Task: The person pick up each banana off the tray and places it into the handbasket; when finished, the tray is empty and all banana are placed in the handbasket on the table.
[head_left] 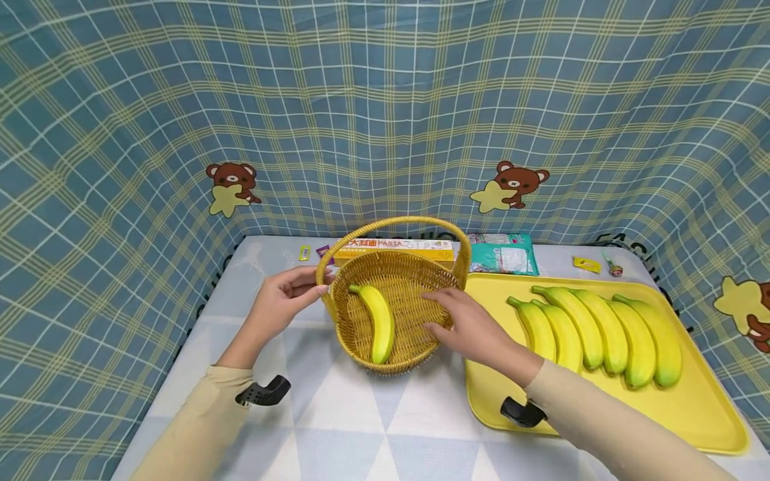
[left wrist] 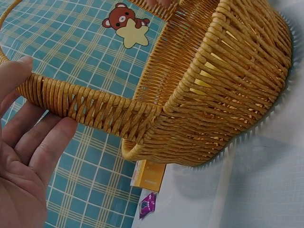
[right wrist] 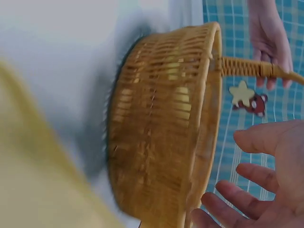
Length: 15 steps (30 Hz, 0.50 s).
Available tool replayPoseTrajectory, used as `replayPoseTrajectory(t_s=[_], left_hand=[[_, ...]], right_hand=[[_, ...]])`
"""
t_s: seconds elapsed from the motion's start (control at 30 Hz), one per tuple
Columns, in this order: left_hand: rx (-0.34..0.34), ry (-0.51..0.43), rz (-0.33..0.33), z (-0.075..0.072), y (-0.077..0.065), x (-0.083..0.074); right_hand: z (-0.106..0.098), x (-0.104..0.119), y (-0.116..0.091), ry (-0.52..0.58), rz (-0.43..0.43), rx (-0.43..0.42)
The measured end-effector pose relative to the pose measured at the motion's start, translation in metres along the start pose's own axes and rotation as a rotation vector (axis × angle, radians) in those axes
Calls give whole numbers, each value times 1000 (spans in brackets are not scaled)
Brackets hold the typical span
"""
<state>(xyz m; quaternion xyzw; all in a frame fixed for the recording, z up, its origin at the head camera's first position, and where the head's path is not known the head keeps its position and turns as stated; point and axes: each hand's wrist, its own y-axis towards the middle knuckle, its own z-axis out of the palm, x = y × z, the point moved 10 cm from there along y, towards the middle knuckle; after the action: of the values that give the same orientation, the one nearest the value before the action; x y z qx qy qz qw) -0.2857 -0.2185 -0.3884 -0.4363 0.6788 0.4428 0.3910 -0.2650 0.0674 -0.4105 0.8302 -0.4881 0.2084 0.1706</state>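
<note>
A woven wicker basket [head_left: 415, 314] with an arched handle [head_left: 409, 220] stands on the table, and one banana [head_left: 382, 327] lies inside it on the left. My left hand [head_left: 283, 300] pinches the left side of the handle; the left wrist view shows the thumb on one face and the fingers on the other. Over the basket's right rim is my right hand [head_left: 472, 327], its fingers spread and relaxed with nothing held. In the right wrist view, that hand [right wrist: 266, 185] is beside the rim; whether it touches the wicker I cannot tell.
Right of the basket, a yellow tray [head_left: 692, 421] bears several bananas [head_left: 610, 334] side by side. Behind the basket lie a pasta box [head_left: 433, 250] and a teal packet [head_left: 505, 257]. Small wrapped items, including a yellow packet [head_left: 586, 264], lie along the back edge. A plaid curtain [head_left: 385, 133] surrounds the table.
</note>
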Motion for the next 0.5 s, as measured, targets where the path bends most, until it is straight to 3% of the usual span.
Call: replayPoseTrajectory(t_s=[0.2,0.5], left_hand=[[-8,7,-1,-1,0,-1],[5,-2,4,2,0,-2]], right_hand=[[-27,-38,-35,-6,44,-73],[-47,-105,-76,-80,193,-72]])
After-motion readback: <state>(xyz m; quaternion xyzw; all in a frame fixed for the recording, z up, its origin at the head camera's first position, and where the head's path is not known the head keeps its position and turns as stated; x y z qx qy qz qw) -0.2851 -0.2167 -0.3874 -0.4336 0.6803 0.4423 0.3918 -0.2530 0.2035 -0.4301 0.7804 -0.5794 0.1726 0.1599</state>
